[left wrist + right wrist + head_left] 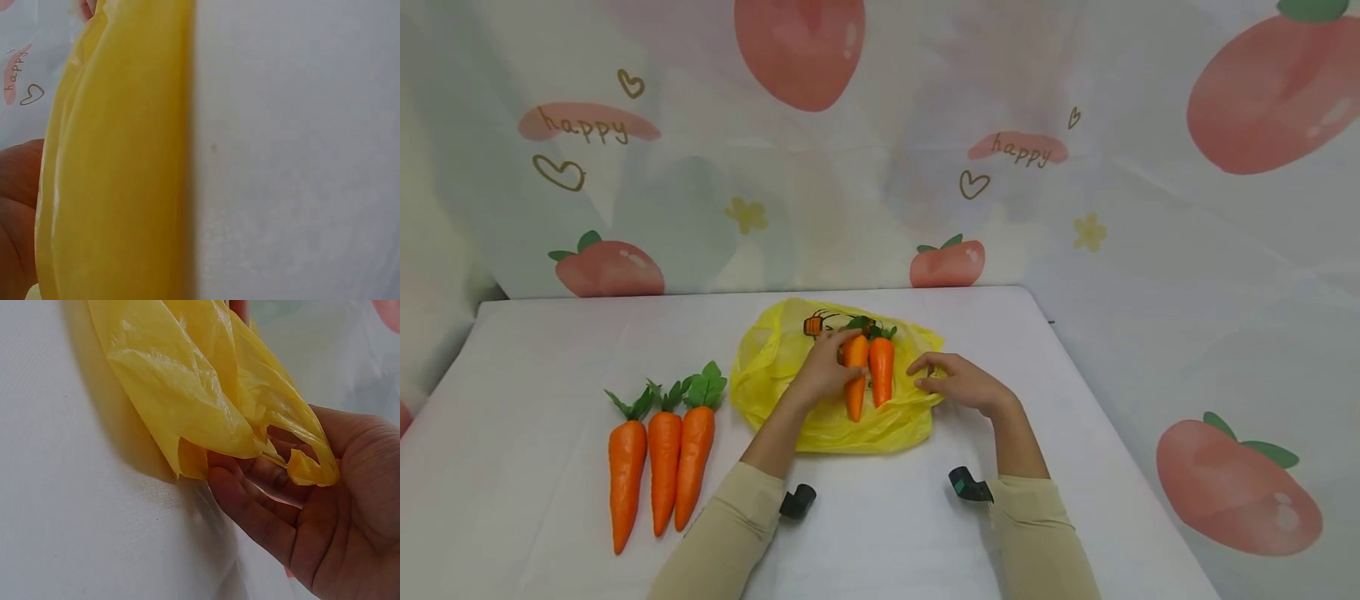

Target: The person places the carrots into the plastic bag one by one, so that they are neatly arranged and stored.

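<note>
**Hands at yellow bag, two carrots on top**

Where the fingers (250, 506) of the right hand (958, 383) meet the yellow plastic bag (820, 417), they curl under its crumpled right edge and grasp a fold of it; the right wrist view shows the plastic bunched against the palm. The left hand (823, 367) grips the left carrot (854, 371) of a pair lying on the bag, fingers wrapped over its upper part. The second carrot (881, 371) lies just beside it, touching, leaves pointing away from the person. The bag lies flat at the middle of the white table (550, 350). Three more carrots (662, 454) lie side by side to the left, well apart from the bag. Fruit-printed cloth (1075, 208) hangs behind.
</note>
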